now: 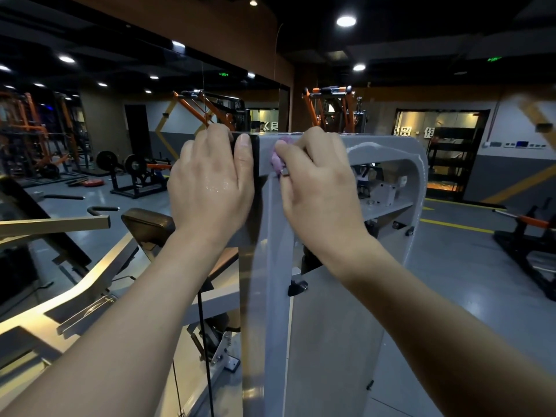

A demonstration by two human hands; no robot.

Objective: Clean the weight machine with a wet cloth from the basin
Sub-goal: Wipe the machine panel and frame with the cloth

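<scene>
The right hand [319, 188] pinches the small pink cloth [278, 161] against the top bar of the weight machine [388, 152]; the wet left hand [210, 182] grips its corner. The cloth, mostly hidden, seems bunched, so it may slip out or only smear.

The right hand [322, 191] hides most of the pink cloth [276, 161]; the weight machine [331, 326] runs off the bottom of the frame.
</scene>
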